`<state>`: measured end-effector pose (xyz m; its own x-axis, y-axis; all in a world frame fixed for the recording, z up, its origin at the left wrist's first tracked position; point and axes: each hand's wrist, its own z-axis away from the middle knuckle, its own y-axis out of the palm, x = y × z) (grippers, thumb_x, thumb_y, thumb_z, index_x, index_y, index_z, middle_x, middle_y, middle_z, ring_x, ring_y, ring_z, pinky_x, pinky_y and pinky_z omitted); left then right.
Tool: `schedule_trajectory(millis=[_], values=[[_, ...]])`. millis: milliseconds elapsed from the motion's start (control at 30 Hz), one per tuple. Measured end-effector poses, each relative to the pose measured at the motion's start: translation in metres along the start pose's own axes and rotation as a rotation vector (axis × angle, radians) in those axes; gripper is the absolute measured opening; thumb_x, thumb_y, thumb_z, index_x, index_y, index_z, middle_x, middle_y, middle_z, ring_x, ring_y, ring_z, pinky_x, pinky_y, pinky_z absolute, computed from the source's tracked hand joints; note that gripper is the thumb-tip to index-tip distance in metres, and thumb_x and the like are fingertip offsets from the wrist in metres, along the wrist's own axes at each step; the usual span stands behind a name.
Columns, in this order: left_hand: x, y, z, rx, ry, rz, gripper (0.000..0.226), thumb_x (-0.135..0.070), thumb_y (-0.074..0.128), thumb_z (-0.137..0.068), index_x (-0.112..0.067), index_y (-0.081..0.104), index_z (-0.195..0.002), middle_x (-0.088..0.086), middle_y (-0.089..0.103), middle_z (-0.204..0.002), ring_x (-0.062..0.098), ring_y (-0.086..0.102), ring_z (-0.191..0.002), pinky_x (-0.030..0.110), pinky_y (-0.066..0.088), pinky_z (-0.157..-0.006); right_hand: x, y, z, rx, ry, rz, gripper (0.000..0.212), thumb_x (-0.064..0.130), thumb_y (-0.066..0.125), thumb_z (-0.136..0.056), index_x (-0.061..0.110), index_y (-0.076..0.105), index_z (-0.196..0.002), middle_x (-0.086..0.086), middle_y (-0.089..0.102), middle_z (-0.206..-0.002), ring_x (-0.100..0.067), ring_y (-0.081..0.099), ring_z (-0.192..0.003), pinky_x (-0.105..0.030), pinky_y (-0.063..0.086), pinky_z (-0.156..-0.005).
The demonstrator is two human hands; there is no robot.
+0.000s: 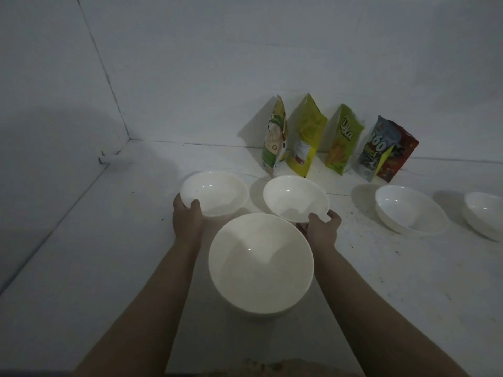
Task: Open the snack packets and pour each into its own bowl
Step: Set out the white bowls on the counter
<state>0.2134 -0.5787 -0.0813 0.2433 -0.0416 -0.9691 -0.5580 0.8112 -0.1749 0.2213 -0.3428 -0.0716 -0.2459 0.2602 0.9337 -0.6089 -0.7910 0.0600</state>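
Five sealed snack packets [337, 140] leaned upright against the back wall, well behind the white bowls. The left hand [187, 217] pinched the left bowl [214, 192] by its rim; the right hand [321, 227] pinched the tilted middle bowl [295, 197]. Such shallow rim grips might let either bowl slip onto the tabletop [109, 268].

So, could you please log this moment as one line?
left hand grips far-left bowl | right hand grips middle bowl | packets unopened
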Motion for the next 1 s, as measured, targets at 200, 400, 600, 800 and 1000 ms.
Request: schedule_trajectory(millis=[200,400,600,800,1000], values=[[0.016,-0.015,0.024,-0.038,0.061,0.081,0.062,-0.023,0.047,-0.089,-0.020,0.031,-0.149,0.005,0.041,-0.147,0.025,0.049,-0.126,0.043,0.042,-0.107,0.000,-0.020,0.034,0.012,-0.043,0.034,0.041,0.013,0.047,-0.098,0.020,0.033,-0.135,-0.017,0.053,-0.124,-0.024,0.059,-0.084,-0.025,0.038,-0.051],[0.031,-0.025,0.080,0.034,0.138,0.207,0.025,-0.008,0.047,-0.095,-0.020,0.057,-0.115,-0.002,0.062,-0.118,0.012,0.063,-0.097,0.028,0.054,-0.078,-0.010,-0.043,0.072,0.212,-0.152,0.059,0.014,0.022,0.044,-0.100,0.023,0.054,-0.110,0.008,0.060,-0.093,-0.019,0.059,-0.089,-0.028,0.047,-0.066],[0.039,-0.026,0.110,0.206,0.202,0.066,0.039,0.000,0.056,-0.095,-0.039,0.058,-0.100,-0.040,0.064,-0.095,-0.017,0.059,-0.090,0.002,0.043,-0.072,-0.017,-0.055,0.089,0.437,-0.254,0.096,0.023,0.031,0.047,-0.095,0.018,0.057,-0.112,0.009,0.064,-0.108,-0.012,0.062,-0.098,-0.029,0.054,-0.077],[0.008,-0.010,0.126,0.260,0.146,0.255,0.024,-0.029,0.048,-0.088,-0.032,0.070,-0.097,-0.010,0.072,-0.106,0.009,0.065,-0.104,0.028,0.051,-0.088,-0.013,-0.063,0.066,0.457,-0.121,0.031,0.023,0.014,0.049,-0.095,0.015,0.061,-0.115,0.016,0.071,-0.099,-0.008,0.069,-0.091,-0.021,0.056,-0.063],[-0.035,0.021,0.143,0.419,0.185,0.089,0.030,-0.029,0.044,-0.096,-0.024,0.067,-0.115,-0.010,0.067,-0.118,0.008,0.058,-0.114,0.039,0.042,-0.106,0.000,-0.101,0.039,0.330,-0.106,0.198,0.020,0.016,0.058,-0.093,0.026,0.063,-0.110,-0.002,0.066,-0.114,-0.021,0.064,-0.097,-0.030,0.049,-0.073]])
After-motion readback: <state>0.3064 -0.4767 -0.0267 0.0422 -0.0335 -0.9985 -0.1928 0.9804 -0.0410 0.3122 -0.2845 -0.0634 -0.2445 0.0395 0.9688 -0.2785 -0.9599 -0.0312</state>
